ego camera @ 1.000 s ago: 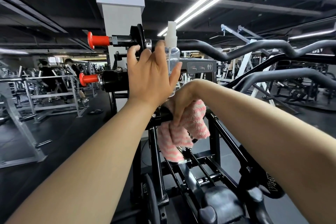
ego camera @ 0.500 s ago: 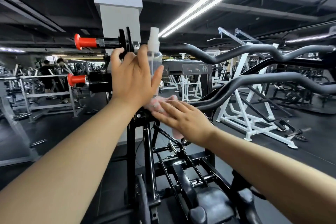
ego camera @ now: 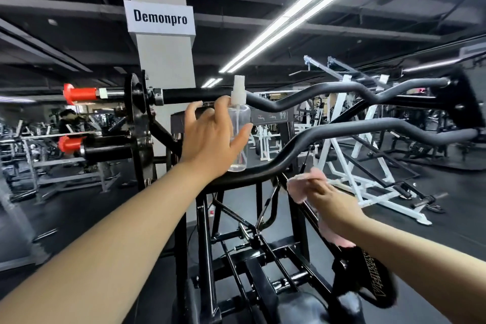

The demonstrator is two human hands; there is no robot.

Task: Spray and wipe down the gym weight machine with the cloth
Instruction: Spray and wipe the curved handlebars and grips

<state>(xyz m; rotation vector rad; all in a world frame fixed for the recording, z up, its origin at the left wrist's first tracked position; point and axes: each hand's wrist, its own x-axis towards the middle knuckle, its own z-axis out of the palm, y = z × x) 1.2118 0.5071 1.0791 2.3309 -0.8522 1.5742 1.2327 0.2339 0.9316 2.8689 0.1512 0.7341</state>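
I hold the bottle (ego camera: 238, 123) in my left hand (ego camera: 210, 139). My right hand (ego camera: 332, 201) presses the cloth (ego camera: 299, 187) to the frame (ego camera: 297, 200); judged mid-wipe, bars (ego camera: 342, 98) remaining.

Gym floor behind the machine

A grey pillar (ego camera: 164, 66) carries a white "Demonpro" sign (ego camera: 160, 18). Long ceiling lights (ego camera: 294, 16) run overhead, a white frame machine (ego camera: 349, 166) stands at right, and a person (ego camera: 69, 119) sits far left.
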